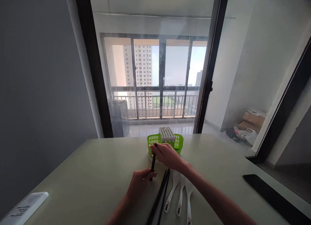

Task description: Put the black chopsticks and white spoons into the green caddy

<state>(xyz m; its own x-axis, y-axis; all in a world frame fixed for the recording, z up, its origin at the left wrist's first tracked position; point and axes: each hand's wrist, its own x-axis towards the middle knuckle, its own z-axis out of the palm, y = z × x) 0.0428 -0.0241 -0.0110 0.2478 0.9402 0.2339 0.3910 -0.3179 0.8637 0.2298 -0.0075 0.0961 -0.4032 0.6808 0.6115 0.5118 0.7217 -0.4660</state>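
Note:
Black chopsticks (153, 162) stand tilted between my two hands; how many are in the bundle I cannot tell. My left hand (143, 178) pinches their lower end close to the tabletop. Around the upper end, my right hand (165, 153) is closed, in front of a green plastic basket (179, 142). More black chopsticks (159, 199) lie on the table below my hands. Beside them lie several white spoons (181, 196), handles toward me, their bowls partly behind my right forearm. A white slotted top (167, 133) sits over the middle of the basket.
The pale table (97, 173) reaches to a glass door with a balcony beyond. A white device or strip (29, 207) lies at the left edge, a long black object (269, 196) at the right. Cardboard boxes and bags (251, 126) sit on the floor behind, right.

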